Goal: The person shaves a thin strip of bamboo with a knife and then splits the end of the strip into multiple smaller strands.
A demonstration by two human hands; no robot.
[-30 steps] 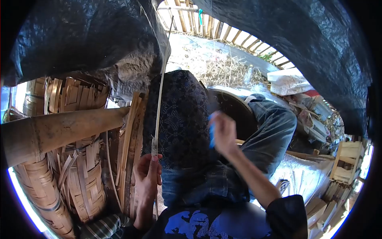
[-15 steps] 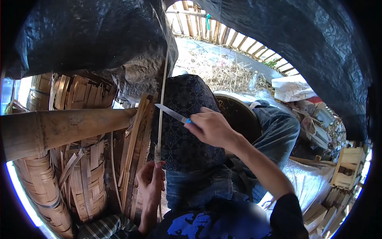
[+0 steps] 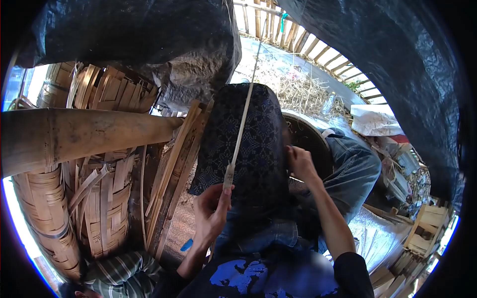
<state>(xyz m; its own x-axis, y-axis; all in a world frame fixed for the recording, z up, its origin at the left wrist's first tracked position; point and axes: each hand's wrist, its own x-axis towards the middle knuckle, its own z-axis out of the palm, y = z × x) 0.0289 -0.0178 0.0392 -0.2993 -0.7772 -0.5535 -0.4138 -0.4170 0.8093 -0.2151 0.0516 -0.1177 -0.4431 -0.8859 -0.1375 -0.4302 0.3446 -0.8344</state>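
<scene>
My left hand (image 3: 212,211) pinches the lower end of a long, thin, pale bamboo strip (image 3: 242,126), just below a thicker, whitish section. The strip slants up and away across a dark patterned cloth (image 3: 211,149) draped over my leg. On the far side of that cloth is my right hand (image 3: 300,163), its fingers curled closed. What it holds, if anything, is hidden, and no knife blade shows.
A thick bamboo pole (image 3: 99,131) juts in from the left above woven bamboo baskets (image 3: 44,213). Wooden slats (image 3: 174,164) lean beside my leg. Black plastic sheeting (image 3: 134,35) hangs overhead. Another person's striped clothing (image 3: 121,275) shows at lower left.
My right hand has left the strip and drawn back to the right of the cloth; the knife is out of sight. My left hand and the strip have shifted right and up in view.
</scene>
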